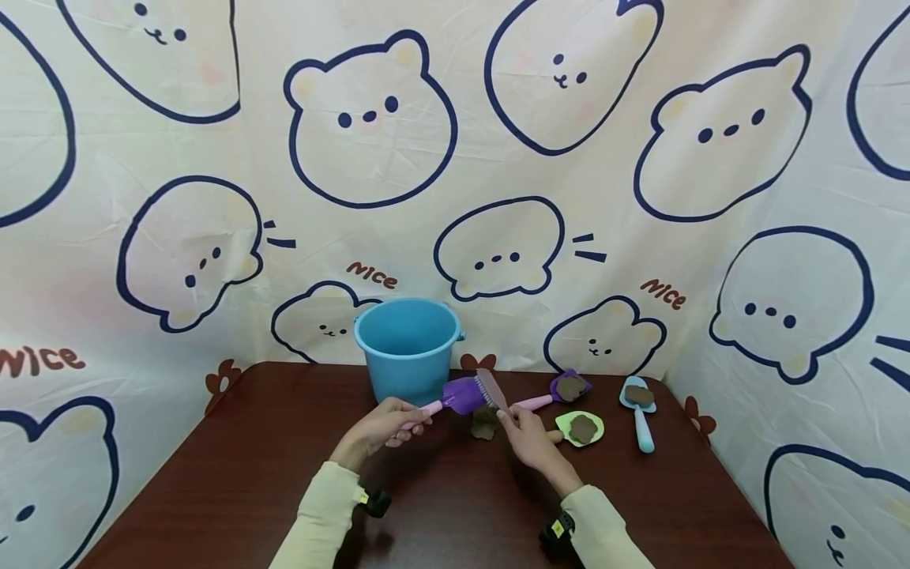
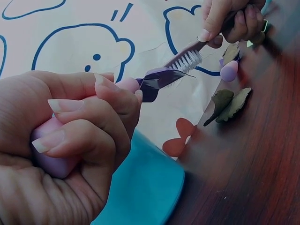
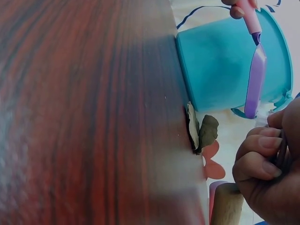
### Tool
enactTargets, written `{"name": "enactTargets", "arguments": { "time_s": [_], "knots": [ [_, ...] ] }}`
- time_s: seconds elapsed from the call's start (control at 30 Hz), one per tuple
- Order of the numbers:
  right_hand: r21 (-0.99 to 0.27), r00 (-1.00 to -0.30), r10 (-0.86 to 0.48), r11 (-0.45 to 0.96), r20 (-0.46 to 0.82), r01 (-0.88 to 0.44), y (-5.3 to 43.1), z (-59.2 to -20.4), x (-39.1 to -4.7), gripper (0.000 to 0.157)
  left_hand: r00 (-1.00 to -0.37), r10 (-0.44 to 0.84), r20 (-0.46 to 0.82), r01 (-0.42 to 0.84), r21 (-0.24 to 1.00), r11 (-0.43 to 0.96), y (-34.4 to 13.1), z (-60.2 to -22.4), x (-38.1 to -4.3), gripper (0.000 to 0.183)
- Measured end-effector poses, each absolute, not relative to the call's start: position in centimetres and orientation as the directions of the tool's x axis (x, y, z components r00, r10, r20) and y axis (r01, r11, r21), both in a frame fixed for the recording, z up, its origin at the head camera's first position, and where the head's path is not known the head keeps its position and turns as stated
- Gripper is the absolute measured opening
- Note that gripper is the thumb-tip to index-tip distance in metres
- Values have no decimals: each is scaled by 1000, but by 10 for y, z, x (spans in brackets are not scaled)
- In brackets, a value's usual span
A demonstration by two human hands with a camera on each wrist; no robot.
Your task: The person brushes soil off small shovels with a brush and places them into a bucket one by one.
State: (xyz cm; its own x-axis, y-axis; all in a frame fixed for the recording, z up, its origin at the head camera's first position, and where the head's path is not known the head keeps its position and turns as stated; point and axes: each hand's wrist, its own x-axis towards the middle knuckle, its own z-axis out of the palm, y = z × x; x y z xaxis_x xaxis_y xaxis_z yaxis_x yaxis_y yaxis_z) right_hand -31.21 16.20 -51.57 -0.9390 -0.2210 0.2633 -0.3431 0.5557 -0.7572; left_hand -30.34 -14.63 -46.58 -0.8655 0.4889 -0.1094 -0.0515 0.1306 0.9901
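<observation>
My left hand (image 1: pixel 389 424) grips the pink handle of a small purple toy shovel (image 1: pixel 463 395), held above the table. A brush (image 1: pixel 495 389) with pale bristles and a brownish back is in my right hand (image 1: pixel 530 436). Its bristles meet the shovel's purple blade, as the left wrist view shows. Below the tools, a couple of thin, brownish-green, leaf-like pieces (image 2: pixel 228 105) lie on the table. A blue bucket (image 1: pixel 411 359) stands upright just behind the shovel. The inner face of the blade is not clearly visible.
Right of the hands lie a purple shovel with a pink handle (image 1: pixel 535 402), a green shovel (image 1: pixel 592 431) and a light blue shovel (image 1: pixel 644 431), each bearing a brown piece. The dark wooden table (image 1: pixel 441 506) meets a cartoon-printed curtain (image 1: pixel 498 174) behind.
</observation>
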Motion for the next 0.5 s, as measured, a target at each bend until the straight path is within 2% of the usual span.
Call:
{"name": "enactTargets", "arguments": {
  "time_s": [0.5],
  "knots": [
    [-789,-919,-284,479,275,-384,151,-508,-305,40,-856,504,-117,-58,990,130,-140,-470,-304,28]
  ]
}}
